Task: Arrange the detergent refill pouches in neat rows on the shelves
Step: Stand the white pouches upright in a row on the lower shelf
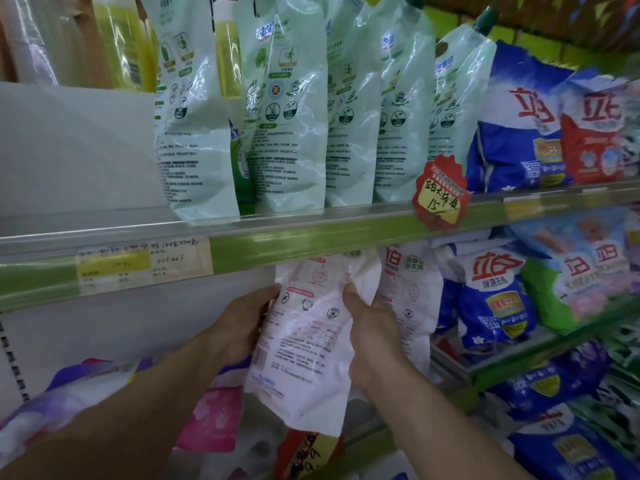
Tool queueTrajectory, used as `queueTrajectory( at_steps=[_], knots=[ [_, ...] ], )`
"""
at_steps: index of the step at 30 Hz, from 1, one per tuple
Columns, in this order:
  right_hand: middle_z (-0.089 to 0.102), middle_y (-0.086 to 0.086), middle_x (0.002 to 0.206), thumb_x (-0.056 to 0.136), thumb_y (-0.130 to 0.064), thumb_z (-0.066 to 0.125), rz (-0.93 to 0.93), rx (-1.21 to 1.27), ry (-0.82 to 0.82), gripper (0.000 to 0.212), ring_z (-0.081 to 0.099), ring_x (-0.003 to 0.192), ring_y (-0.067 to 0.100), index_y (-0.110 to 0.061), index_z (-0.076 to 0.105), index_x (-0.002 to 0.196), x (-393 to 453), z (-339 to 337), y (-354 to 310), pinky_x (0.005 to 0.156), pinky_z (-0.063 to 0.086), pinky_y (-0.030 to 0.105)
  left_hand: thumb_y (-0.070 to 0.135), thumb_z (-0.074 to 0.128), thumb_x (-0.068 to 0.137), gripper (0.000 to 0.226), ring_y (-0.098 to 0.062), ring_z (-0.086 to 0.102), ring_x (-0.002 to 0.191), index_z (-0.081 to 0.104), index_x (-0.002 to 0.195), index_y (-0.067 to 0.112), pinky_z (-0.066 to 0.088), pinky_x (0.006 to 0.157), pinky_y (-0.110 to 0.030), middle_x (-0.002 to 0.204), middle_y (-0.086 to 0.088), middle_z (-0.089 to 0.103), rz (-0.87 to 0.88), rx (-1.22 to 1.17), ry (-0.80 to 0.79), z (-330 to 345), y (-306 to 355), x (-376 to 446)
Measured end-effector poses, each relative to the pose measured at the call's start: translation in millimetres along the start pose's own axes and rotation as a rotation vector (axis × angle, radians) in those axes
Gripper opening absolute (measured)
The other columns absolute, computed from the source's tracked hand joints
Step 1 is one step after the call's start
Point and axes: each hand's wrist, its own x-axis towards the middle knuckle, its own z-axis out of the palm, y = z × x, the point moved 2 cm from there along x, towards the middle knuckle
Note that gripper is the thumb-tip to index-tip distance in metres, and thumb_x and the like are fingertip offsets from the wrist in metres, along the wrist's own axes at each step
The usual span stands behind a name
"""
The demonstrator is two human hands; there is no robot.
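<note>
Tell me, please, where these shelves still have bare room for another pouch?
Upper shelf: bare patch left of the green pouches. Shelf beneath: open gap left of the white pouch held in both hands. Right of it, white pouches and blue bags crowd tightly.

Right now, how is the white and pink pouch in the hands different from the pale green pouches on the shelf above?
The white and pink plastic pouch is gripped by the left hand and right hand; the pale green plastic pouches stand untouched. The held one leans, partly under the shelf edge; the green ones stand upright in a row. Its print is pink, theirs green. Both are glossy soft pouches showing small-print backs.
</note>
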Motion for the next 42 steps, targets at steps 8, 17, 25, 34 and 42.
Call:
queueTrajectory(
  at_steps=[8, 17, 25, 34, 42],
  knots=[
    [0.075, 0.012, 0.093, 0.09, -0.026, 0.063, 0.115, 0.041, -0.025, 0.024, 0.072, 0.084, 0.031, -0.014, 0.065, 0.11, -50.9, -15.6, 10.7, 0.08, 0.056, 0.055, 0.022, 0.068, 0.079, 0.019, -0.025, 0.062, 0.056, 0.058, 0.075, 0.008, 0.052, 0.058, -0.034, 0.066, -0.012, 0.065, 0.105, 0.017, -0.013, -16.6, -8.9, -38.1],
    [0.073, 0.022, 0.093, 0.085, -0.025, 0.065, 0.156, -0.036, -0.045, 0.025, 0.07, 0.086, 0.041, -0.002, 0.073, 0.092, -99.1, -83.0, -35.1, 0.088, 0.051, 0.057, 0.021, 0.069, 0.078, 0.026, -0.025, 0.047, 0.062, 0.056, 0.09, 0.002, 0.035, 0.054, -0.028, 0.075, -0.019, 0.055, 0.076, 0.233, -0.205, 31.4, -13.3, -77.0],
    [0.075, 0.011, 0.079, 0.089, -0.022, 0.061, -0.078, -0.093, 0.151, 0.019, 0.072, 0.067, 0.027, -0.005, 0.068, 0.096, -92.2, -146.8, -84.6, 0.052, 0.055, 0.033, 0.016, 0.059, 0.095, 0.023, -0.017, 0.054, 0.045, 0.065, 0.088, -0.005, 0.046, 0.043, -0.024, 0.064, -0.011, 0.062, 0.135, 0.468, -0.084, 160.8, -25.5, -44.5],
    [0.076, -0.006, 0.085, 0.091, -0.027, 0.059, -0.268, -0.096, 0.18, 0.015, 0.073, 0.076, 0.013, -0.028, 0.074, 0.086, -30.3, -156.1, -42.5, 0.053, 0.056, 0.025, 0.007, 0.05, 0.092, 0.019, -0.026, 0.057, 0.076, 0.06, 0.078, 0.001, 0.044, 0.066, -0.033, 0.091, -0.025, 0.064, 0.106, 0.33, 0.189, 194.4, -30.8, 0.1],
    [0.076, -0.004, 0.088, 0.091, -0.039, 0.054, -0.383, -0.239, 0.108, 0.02, 0.072, 0.082, 0.013, -0.025, 0.069, 0.094, 20.5, -132.1, -18.9, 0.064, 0.058, 0.024, 0.047, 0.036, 0.084, 0.054, -0.035, 0.066, 0.094, 0.063, 0.114, 0.011, 0.051, 0.093, -0.05, 0.104, -0.018, 0.071, 0.068, 0.024, 0.309, 200.7, -31.0, 10.0]
  ],
)
